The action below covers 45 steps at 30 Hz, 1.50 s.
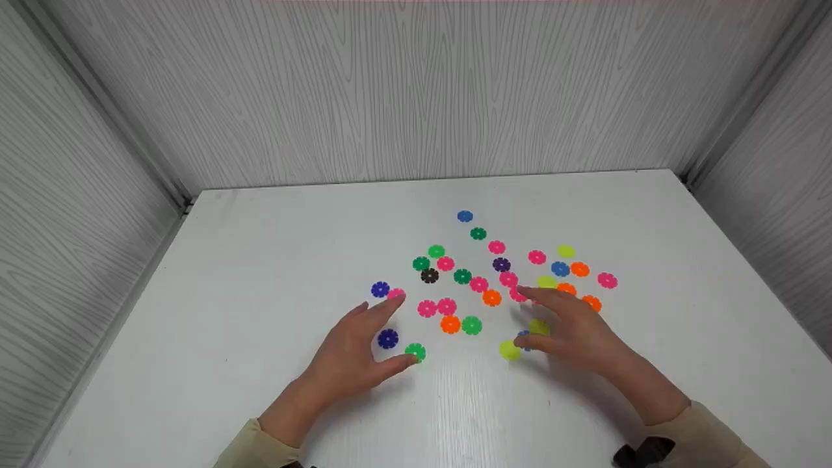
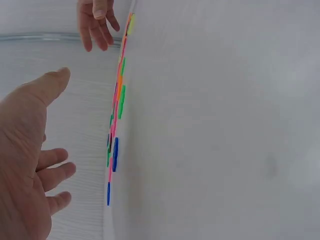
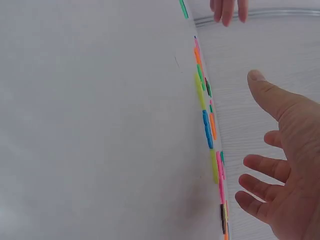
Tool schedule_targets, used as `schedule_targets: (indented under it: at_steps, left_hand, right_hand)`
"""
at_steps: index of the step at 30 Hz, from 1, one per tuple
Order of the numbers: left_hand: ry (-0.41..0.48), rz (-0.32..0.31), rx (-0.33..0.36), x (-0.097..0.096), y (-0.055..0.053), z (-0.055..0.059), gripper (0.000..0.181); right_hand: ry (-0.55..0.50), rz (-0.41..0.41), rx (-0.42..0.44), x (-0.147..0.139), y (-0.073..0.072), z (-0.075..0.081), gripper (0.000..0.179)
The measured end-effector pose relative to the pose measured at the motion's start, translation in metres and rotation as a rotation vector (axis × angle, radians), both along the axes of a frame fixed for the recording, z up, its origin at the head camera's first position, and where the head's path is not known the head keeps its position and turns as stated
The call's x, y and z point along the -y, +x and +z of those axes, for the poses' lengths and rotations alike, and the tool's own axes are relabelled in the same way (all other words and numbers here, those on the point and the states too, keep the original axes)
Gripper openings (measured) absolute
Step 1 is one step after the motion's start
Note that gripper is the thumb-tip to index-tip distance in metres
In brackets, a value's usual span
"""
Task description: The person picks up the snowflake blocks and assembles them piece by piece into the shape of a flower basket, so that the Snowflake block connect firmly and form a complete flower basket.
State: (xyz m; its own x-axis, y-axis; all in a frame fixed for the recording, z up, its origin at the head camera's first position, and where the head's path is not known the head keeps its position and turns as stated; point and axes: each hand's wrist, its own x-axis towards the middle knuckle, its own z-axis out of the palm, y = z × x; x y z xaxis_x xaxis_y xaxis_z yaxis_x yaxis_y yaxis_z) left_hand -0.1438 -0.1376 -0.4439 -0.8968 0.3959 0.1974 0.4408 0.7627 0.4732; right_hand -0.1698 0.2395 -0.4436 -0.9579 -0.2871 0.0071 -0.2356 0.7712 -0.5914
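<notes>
holding fingers (image 1: 389, 308) apart and empty, with the left hand (image 1: 344, 354) to the near left of the flat, round brown disc (image 1: 429, 275), closer than the right hand (image 1: 585, 331) to its near right, amid coloured discs (image 1: 472, 325).

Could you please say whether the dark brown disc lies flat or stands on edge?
Flat: the dark brown disc shows its round face from above; the left wrist view shows discs as thin strips.
</notes>
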Motion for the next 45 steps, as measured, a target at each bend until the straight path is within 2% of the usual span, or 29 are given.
schedule_targets:
  at_steps: [3, 9, 12, 22, 29, 34, 37, 41, 43, 45]
  left_hand:
    - [0.059, -0.039, 0.068, -0.001, -0.004, -0.004, 0.084]
    - [0.108, -0.065, 0.242, 0.000, -0.014, -0.012, 0.073]
    - [0.126, -0.072, 0.278, 0.000, -0.017, -0.016, 0.066]
    - [0.101, -0.153, 0.220, 0.000, -0.024, -0.026, 0.046]
    - [0.132, -0.203, 0.200, 0.001, -0.027, -0.028, 0.028]
    - [0.117, -0.199, 0.197, -0.003, -0.025, -0.025, 0.023]
    - [0.094, -0.182, 0.161, -0.009, -0.021, -0.020, 0.023]
    - [0.067, -0.159, 0.113, -0.017, -0.016, -0.012, 0.021]
    - [0.081, -0.147, 0.113, -0.020, -0.015, -0.009, 0.020]
    - [0.136, -0.132, 0.120, -0.022, -0.014, -0.006, 0.020]
  right_hand:
    - [-0.038, 0.035, 0.026, -0.001, -0.001, -0.004, 0.076]
    - [-0.069, 0.071, 0.075, -0.001, -0.004, -0.009, 0.066]
    - [-0.063, 0.094, 0.075, -0.001, -0.005, -0.012, 0.060]
    - [-0.067, 0.197, 0.061, 0.001, -0.009, -0.020, 0.045]
    - [-0.069, 0.228, 0.041, 0.003, -0.010, -0.021, 0.028]
    - [-0.061, 0.209, 0.007, 0.007, -0.007, -0.019, 0.027]
    - [-0.053, 0.176, 0.001, 0.011, -0.004, -0.017, 0.029]
    - [-0.074, 0.144, 0.035, 0.016, -0.001, -0.011, 0.021]
    - [-0.118, 0.135, 0.061, 0.018, 0.000, -0.008, 0.018]
    - [-0.178, 0.116, 0.083, 0.020, 0.001, -0.005, 0.020]
